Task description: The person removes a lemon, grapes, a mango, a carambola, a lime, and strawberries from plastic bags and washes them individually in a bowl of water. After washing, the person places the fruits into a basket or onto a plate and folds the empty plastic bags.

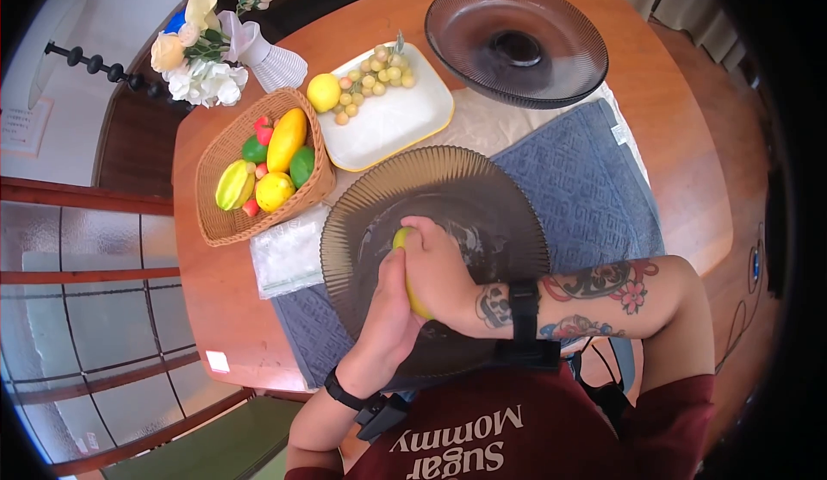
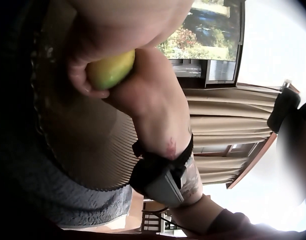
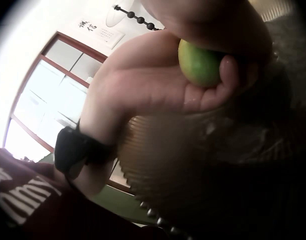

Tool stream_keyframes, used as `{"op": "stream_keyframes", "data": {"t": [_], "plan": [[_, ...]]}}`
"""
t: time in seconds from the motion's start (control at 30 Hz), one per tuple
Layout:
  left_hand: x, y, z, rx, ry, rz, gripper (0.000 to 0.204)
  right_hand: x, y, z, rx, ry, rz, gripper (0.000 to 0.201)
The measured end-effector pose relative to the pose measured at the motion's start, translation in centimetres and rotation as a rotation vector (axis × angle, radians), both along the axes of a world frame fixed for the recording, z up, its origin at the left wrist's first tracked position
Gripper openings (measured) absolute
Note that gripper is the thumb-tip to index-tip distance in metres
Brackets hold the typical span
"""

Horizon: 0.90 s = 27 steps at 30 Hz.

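A yellow-green fruit is held between both hands over a dark ribbed glass bowl with water in it. The left hand cups it from the left and below; the right hand lies over it from the right, fingers bent. In the left wrist view the fruit shows yellow and green, with curled fingertips at its end. The right wrist view shows its green end resting in the left palm, whose fingers curl up round it. Much of the fruit is hidden by the hands.
A wicker basket of fruits stands at the left, beside a white tray with grapes and a yellow fruit. Another dark glass bowl is at the back right. A blue towel and a plastic bag lie around the near bowl.
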<state>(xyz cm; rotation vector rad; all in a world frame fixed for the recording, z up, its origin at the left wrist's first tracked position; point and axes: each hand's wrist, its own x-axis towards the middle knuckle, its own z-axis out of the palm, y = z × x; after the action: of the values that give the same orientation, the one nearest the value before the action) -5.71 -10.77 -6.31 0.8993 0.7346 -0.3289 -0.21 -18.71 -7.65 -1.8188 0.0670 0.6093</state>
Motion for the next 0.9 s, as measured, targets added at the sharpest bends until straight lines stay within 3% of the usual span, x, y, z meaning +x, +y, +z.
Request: {"op": "stream_keyframes", "data": {"t": [0.13,0.27,0.33,0.37,0.47,0.53,0.63,0.7,0.8,0.87,0.9], "plan": [[0.0,0.8,-0.4,-0.1,-0.054,0.052,0.048,-3.2,0.1,-0.4,-0.01,-0.308,0.023,0.054],[-0.3,0.6,-0.3,-0.064,-0.042,0.059,0.048,-4.5,-1.4,1.0,-0.019,-0.256,0.069,0.067],[-0.6,0.9,-0.8,-0.012,-0.011,0.085,0.05,-4.6,-3.5,1.9,-0.09,-0.178,0.392,0.077],[-0.7,0.8,-0.7,-0.011,-0.009,0.091,0.05,-4.4,-4.4,2.8,-0.088,-0.176,0.398,0.077],[-0.7,0.4,-0.3,-0.024,0.01,0.133,0.051,-2.6,-5.5,3.8,-0.03,-0.035,0.467,0.08],[-0.7,0.3,-0.4,-0.029,-0.052,0.079,0.047,-0.7,-5.2,2.9,-0.012,0.163,0.308,0.076],[-0.4,0.7,0.0,-0.101,-0.107,-0.04,0.046,1.0,-4.7,1.5,0.071,0.363,0.222,0.078],[-0.1,1.1,0.0,-0.078,-0.059,0.006,0.048,1.0,-4.8,0.7,0.092,0.348,0.235,0.077],[0.4,2.9,-2.2,-0.105,-0.149,-0.072,0.042,0.5,-4.5,1.3,0.107,0.344,0.152,0.075],[1.4,3.0,-2.2,0.191,-0.091,0.136,0.035,0.6,-4.7,3.0,0.008,0.767,0.22,0.07],[1.4,2.8,-2.2,0.19,-0.092,0.135,0.035,0.6,-4.8,2.3,0.008,0.766,0.219,0.07]]}}
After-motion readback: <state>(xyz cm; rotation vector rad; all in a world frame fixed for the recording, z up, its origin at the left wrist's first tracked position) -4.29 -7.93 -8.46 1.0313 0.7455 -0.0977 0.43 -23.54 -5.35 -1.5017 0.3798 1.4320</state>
